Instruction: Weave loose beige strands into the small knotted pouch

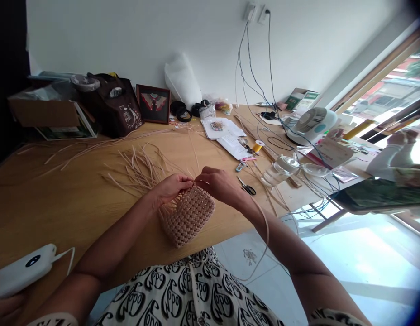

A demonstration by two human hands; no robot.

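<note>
Pink-brown woven bag (191, 216) is laid near on the table (60, 208). Its far edge is pinched by the left hand (171, 188) and right hand (219, 183), both curled; the pinched bit is mostly hidden.

The woven piece (190, 214) has a pinkish-tan grid pattern

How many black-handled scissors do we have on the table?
1: the scissors lie just to the right of the right hand. Others may be hidden from this view.
</note>
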